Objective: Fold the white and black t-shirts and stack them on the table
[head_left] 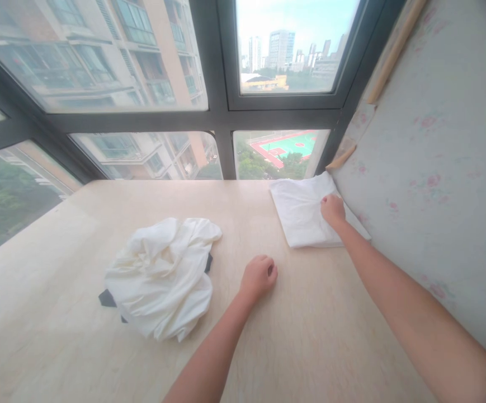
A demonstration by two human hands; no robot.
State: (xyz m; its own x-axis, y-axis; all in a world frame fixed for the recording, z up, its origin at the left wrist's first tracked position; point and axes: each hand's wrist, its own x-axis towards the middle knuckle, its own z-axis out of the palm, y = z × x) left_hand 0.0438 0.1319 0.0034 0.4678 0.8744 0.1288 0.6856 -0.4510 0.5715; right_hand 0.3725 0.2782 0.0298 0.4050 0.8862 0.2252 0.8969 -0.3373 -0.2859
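Observation:
My right hand [333, 209] is curled into a fist over the right part of a folded white cloth [301, 215]. The cloth lies flat in a rough square, its right corner against the wall. No fold of it shows between my fingers. Lower and to the left, my left hand [260, 277] rests at the bare surface with fingers curled in and nothing visible in them. Left of that hand lies a crumpled heap of white fabric [163, 280]. Small dark pieces [107, 298] stick out from under the heap's edges; what they belong to is hidden.
Both cloths lie on a pale, wide window ledge [243, 207]. Dark window frames [221, 120] border it at the back and left, with buildings and a sports court outside. A floral-papered wall [431, 168] stands on the right, its wooden edge strip [394, 56] running beside the window.

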